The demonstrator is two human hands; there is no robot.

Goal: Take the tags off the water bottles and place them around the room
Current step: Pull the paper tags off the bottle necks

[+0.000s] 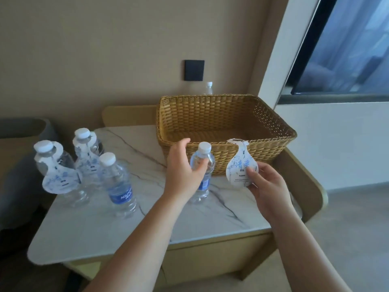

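My left hand [182, 165] grips the shoulder of a small clear water bottle [202, 173] with a white cap, standing upright on the marble table top [147, 216] in front of the basket. It carries no tag. My right hand [267, 188] pinches a loose white, blue-printed paper tag [239, 165] just right of that bottle, held up off the table. At the left stand three more bottles: two wear tags [60, 178] [87, 163] round their necks, and the nearest one [119, 186], with a blue label, has none.
A wide empty wicker basket [223, 114] stands at the back right of the table. Another bottle's cap [209, 87] shows behind it, below a black wall switch [194, 70]. A grey seat [23, 131] is at the left, a window at the upper right.
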